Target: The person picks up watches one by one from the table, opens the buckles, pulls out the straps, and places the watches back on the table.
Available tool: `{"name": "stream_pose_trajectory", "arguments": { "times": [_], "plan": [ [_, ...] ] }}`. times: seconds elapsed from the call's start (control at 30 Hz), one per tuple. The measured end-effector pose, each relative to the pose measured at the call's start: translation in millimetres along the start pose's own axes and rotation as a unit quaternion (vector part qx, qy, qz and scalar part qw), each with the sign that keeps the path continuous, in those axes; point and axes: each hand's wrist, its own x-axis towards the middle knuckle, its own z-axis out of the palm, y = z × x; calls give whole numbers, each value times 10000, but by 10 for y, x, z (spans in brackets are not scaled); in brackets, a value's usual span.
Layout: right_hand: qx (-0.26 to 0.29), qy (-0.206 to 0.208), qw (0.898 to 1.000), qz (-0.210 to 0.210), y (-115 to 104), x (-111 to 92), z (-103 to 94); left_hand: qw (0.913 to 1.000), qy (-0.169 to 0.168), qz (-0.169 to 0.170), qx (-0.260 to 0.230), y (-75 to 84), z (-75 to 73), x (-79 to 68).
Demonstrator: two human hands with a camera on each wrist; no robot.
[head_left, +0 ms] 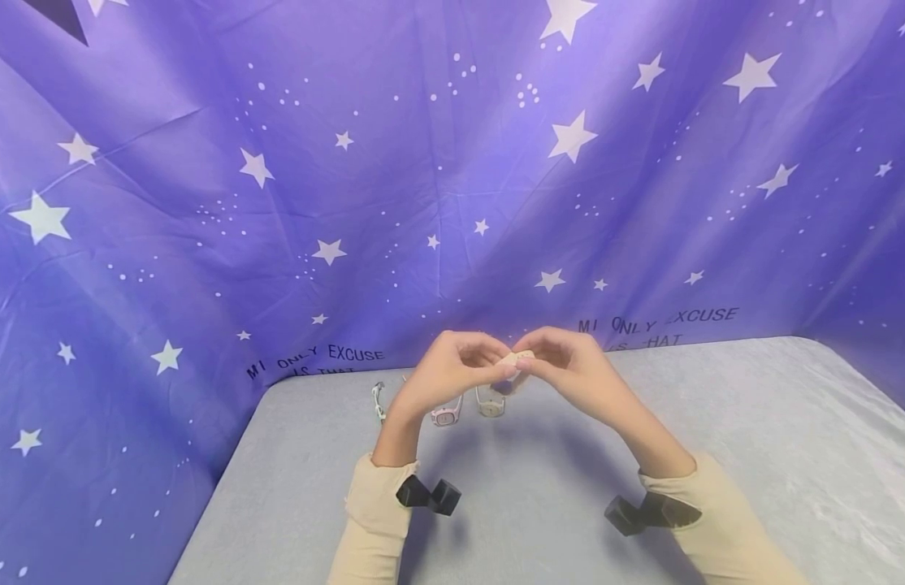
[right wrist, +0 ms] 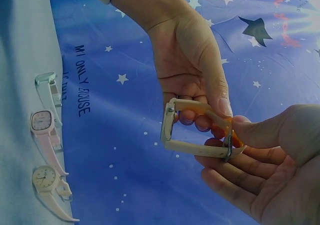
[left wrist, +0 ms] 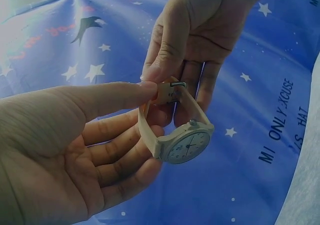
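Note:
A pale cream wristwatch (left wrist: 186, 146) with a round white dial hangs between both hands, its strap bent into a loop. My left hand (head_left: 451, 370) pinches the strap by the buckle, thumb on top. From the other side my right hand (head_left: 573, 361) pinches the strap end at the same spot. The metal buckle (right wrist: 228, 147) shows beside the fingertips in the right wrist view, with the strap running through it. Both hands are raised above the table, and the dial hangs below the fingers in the left wrist view.
On the grey-covered table (head_left: 540, 520) lie a mint-green watch (right wrist: 46, 78), a pink square-faced watch (right wrist: 42, 120) and a cream round-faced watch (right wrist: 45, 178), in a row behind and left of the hands. A purple-blue star-print curtain (head_left: 438, 162) hangs along the table's back edge.

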Motion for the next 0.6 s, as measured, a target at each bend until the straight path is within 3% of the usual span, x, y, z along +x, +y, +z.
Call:
{"name": "stream_pose_trajectory", "arguments": {
  "times": [0.6],
  "plan": [
    [-39, 156, 9999, -18, -2, -3, -33, 9999, 73, -20, -131, -6, -13, -7]
  ]
}}
